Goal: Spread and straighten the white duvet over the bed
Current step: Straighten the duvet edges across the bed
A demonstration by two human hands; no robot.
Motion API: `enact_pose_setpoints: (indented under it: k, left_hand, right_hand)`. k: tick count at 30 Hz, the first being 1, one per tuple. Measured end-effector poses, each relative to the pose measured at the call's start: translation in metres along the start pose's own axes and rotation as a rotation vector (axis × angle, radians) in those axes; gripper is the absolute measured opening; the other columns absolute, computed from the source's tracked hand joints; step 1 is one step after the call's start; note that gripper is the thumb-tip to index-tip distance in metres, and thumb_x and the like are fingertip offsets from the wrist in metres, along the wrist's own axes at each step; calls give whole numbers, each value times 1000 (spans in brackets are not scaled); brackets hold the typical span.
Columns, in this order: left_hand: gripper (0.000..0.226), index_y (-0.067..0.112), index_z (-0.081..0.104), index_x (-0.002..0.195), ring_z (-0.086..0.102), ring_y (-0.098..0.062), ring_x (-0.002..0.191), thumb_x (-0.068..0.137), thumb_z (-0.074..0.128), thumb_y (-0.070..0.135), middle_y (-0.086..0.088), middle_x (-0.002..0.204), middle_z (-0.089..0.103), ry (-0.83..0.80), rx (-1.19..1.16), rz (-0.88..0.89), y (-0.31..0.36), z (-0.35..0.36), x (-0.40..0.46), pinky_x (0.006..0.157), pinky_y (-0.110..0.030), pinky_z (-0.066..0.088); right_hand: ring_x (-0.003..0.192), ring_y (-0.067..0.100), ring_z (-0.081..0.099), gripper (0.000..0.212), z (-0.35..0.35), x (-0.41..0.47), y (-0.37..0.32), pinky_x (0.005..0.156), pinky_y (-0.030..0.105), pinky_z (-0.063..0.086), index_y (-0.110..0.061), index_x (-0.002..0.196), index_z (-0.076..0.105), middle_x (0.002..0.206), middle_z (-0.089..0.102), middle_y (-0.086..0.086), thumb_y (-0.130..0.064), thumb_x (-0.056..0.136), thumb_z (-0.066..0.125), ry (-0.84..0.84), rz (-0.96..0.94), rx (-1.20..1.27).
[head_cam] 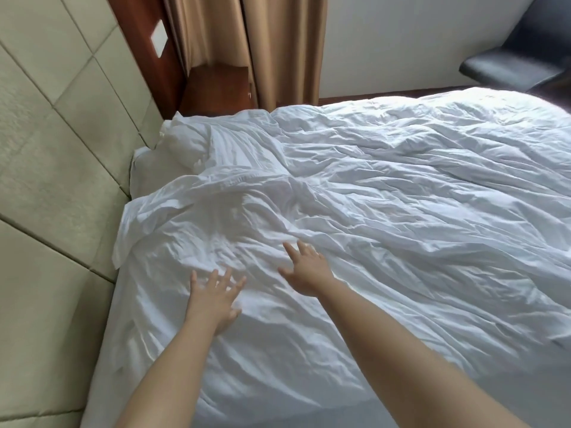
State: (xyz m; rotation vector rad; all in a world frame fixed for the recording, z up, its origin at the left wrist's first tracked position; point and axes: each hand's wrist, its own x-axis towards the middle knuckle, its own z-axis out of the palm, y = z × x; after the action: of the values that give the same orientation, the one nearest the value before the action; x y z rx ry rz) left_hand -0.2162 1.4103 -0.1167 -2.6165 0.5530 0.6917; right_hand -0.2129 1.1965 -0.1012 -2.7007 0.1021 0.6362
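Duvet (386, 196), rumpled, across bed beside headboard (46, 149): my left hand (213, 295) and right hand (306, 270), flat, fingers spread, gripping nothing; careless sweeping may bunch creases toward headboard.

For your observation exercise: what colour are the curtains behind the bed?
The curtains are plain tan, a light brown, with no pattern. The head view shows them.

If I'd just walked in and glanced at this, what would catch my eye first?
Most likely the big, rumpled white duvet covering nearly the whole bed, full of creases. Next, the two bare arms reaching in from below, with the left hand and the right hand spread open over the duvet near the padded headboard. Behind, tan curtains hang at the top, and a black chair sits at the upper right.
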Motion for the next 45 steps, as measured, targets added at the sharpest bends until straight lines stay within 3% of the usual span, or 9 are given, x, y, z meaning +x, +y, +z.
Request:
enact_pose_setpoints:
  k: [8,14,24,31,36,40,45]
  left_hand:
    - [63,29,0,152,0,-23,148,100,34,33,0,161,-1,75,41,33,41,-43,-58,112,-63,2]
    - [61,29,6,152,3,-23,148,99,36,25,-1,160,4,150,89,133,110,-47,-66,113,-62,8]
    - [62,29,7,152,5,-24,147,98,37,22,-2,160,5,181,110,279,291,-88,-104,114,-59,8]
    - [61,30,16,150,12,-23,146,95,41,20,-2,159,12,157,105,269,455,-110,-129,115,-57,11]
    - [62,29,16,151,16,-22,145,94,43,24,-2,158,15,106,130,345,572,-125,-141,115,-54,15]
    - [62,29,17,150,15,-23,145,94,44,23,-3,159,13,74,102,323,624,-150,-126,115,-52,16]
    - [60,27,24,148,24,-23,141,91,43,19,-4,153,27,111,40,305,670,-181,-70,113,-48,23]
  right_hand:
    - [147,25,9,65,-18,-99,42,118,43,13,-30,152,8,160,7,5,-50,97,36,92,88,-4]
    - [147,24,8,64,-6,-177,106,117,41,14,-28,153,8,160,6,6,-47,99,35,76,227,-8]
    - [146,24,12,61,-13,-290,253,117,41,18,-26,152,15,160,8,5,-46,99,37,131,356,80]
    - [144,25,20,60,-15,-366,417,114,40,23,-26,151,19,158,16,6,-43,97,41,181,363,129]
    - [145,25,14,64,-13,-412,520,114,42,20,-27,153,14,160,8,5,-45,98,40,119,409,178]
    - [146,24,14,64,-26,-415,581,114,42,20,-27,153,13,160,7,4,-45,98,40,110,407,186]
    - [141,26,24,58,-49,-394,646,111,42,29,-25,149,22,156,18,5,-41,97,42,115,412,153]
